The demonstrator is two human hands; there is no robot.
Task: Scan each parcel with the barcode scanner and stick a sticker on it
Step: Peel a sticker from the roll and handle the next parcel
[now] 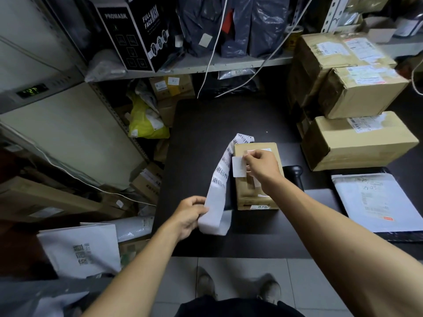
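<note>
Head view: a small cardboard parcel (256, 177) is seen lying on the dark surface (194, 138), roughly at its middle. A white sticker (238, 166) is pinched by the fingers (248, 159) of the right hand (261, 164) and held over the parcel's left top edge; whether it is already touching the cardboard cannot be told. The sticker strip (220, 186) is gripped near its blank lower end by the left hand (190, 215), fingers curled round it, while its printed upper part is draped past the parcel's far left corner. The barcode scanner (295, 176) is seen just beside the parcel on its right, partly hidden by the right forearm.

Several risks can be judged from this. Part of the sticker overhangs the parcel's left edge, so it could be folded over the side or left with a loose flap if pressed down where it is. The shipping label (261, 149) just beyond the fingers could be partly covered if the sticker is slid forward. The trailing strip could be caught under the sticker or dragged across the parcel. Other parcels (357, 140) stacked on the right are well apart and unlikely to be disturbed.
</note>
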